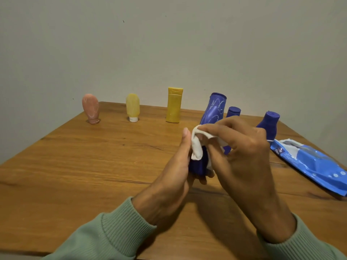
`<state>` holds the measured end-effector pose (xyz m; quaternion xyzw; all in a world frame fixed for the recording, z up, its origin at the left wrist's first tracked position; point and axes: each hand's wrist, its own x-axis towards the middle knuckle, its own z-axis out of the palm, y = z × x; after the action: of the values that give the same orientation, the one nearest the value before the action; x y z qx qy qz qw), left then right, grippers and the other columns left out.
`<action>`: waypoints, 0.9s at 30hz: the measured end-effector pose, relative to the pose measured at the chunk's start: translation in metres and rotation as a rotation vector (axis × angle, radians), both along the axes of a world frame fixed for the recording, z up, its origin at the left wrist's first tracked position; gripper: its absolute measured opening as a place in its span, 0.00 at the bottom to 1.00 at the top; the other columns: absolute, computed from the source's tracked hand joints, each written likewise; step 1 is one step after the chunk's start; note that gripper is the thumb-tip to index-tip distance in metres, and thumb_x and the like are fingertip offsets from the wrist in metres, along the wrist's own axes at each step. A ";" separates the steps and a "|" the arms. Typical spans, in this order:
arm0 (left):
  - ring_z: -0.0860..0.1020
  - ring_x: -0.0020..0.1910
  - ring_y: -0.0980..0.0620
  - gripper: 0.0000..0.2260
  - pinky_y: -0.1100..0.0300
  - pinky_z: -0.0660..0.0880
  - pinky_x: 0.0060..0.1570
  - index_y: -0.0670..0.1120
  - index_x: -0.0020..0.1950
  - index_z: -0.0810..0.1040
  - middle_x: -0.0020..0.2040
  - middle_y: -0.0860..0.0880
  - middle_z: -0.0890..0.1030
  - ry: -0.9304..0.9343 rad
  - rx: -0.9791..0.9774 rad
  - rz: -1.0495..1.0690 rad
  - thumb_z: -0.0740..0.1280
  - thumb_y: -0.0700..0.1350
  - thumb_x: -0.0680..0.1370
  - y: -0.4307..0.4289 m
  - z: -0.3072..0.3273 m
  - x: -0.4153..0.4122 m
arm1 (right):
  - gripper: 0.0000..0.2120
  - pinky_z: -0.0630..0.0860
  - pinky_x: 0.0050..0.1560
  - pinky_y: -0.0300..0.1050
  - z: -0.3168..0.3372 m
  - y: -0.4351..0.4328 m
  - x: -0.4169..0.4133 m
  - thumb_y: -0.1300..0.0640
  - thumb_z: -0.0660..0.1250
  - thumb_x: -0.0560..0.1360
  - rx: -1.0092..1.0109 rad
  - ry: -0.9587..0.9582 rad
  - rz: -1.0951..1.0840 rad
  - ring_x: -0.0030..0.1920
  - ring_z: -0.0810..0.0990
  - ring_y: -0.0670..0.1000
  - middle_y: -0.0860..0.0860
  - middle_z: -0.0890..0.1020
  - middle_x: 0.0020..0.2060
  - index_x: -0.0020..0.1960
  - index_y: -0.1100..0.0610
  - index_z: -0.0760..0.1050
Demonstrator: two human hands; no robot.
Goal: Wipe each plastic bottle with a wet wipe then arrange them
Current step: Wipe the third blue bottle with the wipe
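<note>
My left hand grips the lower part of a tall blue bottle marked with white scribbles, held tilted above the table. My right hand pinches a white wet wipe against the bottle's middle. Along the back of the table stand a pink bottle, a pale yellow bottle on its white cap, and a yellow flip-cap bottle. Two more blue bottles stand behind my right hand: one mostly hidden, the other further right.
A blue pack of wet wipes lies open on the right side of the wooden table. A plain wall rises right behind the table's far edge. My green sleeves cover both forearms at the near edge.
</note>
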<state>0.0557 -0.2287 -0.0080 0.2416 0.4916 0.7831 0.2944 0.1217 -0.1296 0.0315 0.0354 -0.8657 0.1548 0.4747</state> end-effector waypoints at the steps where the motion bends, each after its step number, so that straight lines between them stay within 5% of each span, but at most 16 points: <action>1: 0.78 0.45 0.49 0.23 0.49 0.72 0.47 0.61 0.49 0.84 0.49 0.43 0.82 0.013 -0.015 0.008 0.51 0.67 0.77 0.000 -0.001 0.000 | 0.13 0.71 0.43 0.46 0.001 0.002 0.000 0.53 0.62 0.74 -0.013 0.011 0.005 0.44 0.76 0.49 0.49 0.79 0.45 0.54 0.54 0.79; 4: 0.79 0.39 0.52 0.25 0.54 0.72 0.43 0.55 0.55 0.82 0.44 0.45 0.82 0.003 0.001 0.019 0.52 0.67 0.76 -0.001 -0.003 -0.003 | 0.10 0.75 0.44 0.48 0.002 0.004 0.001 0.55 0.65 0.74 -0.066 -0.089 0.109 0.45 0.76 0.48 0.47 0.78 0.45 0.54 0.53 0.80; 8: 0.80 0.50 0.50 0.26 0.48 0.73 0.59 0.48 0.55 0.82 0.48 0.44 0.84 -0.079 0.028 0.042 0.57 0.66 0.75 -0.001 -0.002 -0.008 | 0.13 0.77 0.44 0.49 0.006 0.006 0.004 0.52 0.64 0.70 -0.046 -0.241 0.215 0.46 0.76 0.46 0.43 0.78 0.44 0.53 0.49 0.81; 14: 0.79 0.40 0.48 0.22 0.51 0.71 0.43 0.52 0.57 0.80 0.45 0.43 0.82 -0.049 -0.009 0.029 0.54 0.63 0.79 0.001 -0.004 0.005 | 0.11 0.75 0.47 0.35 0.007 0.017 0.001 0.57 0.67 0.73 -0.074 -0.036 0.142 0.46 0.76 0.43 0.46 0.79 0.46 0.54 0.52 0.79; 17: 0.83 0.48 0.50 0.23 0.53 0.76 0.49 0.48 0.61 0.78 0.51 0.44 0.85 -0.115 0.049 0.030 0.58 0.62 0.76 -0.002 -0.001 0.001 | 0.09 0.74 0.48 0.32 0.007 0.011 0.003 0.54 0.67 0.73 -0.087 -0.158 0.209 0.46 0.76 0.41 0.44 0.79 0.45 0.52 0.52 0.81; 20: 0.84 0.39 0.56 0.18 0.59 0.80 0.45 0.47 0.51 0.78 0.39 0.48 0.86 -0.120 0.093 -0.009 0.56 0.58 0.79 -0.005 0.000 -0.004 | 0.10 0.75 0.47 0.33 0.009 0.008 0.005 0.53 0.68 0.70 -0.035 -0.284 0.267 0.47 0.77 0.41 0.42 0.80 0.45 0.51 0.49 0.81; 27: 0.82 0.47 0.48 0.25 0.52 0.77 0.44 0.44 0.67 0.75 0.53 0.42 0.83 -0.285 0.146 -0.005 0.57 0.60 0.80 -0.003 0.010 0.001 | 0.09 0.72 0.48 0.26 0.014 0.024 0.004 0.57 0.71 0.71 -0.066 -0.147 0.188 0.47 0.76 0.39 0.41 0.77 0.43 0.52 0.51 0.80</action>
<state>0.0566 -0.2319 0.0017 0.1501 0.3860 0.8423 0.3450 0.1255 -0.1058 0.0457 0.0892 -0.8854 0.2291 0.3945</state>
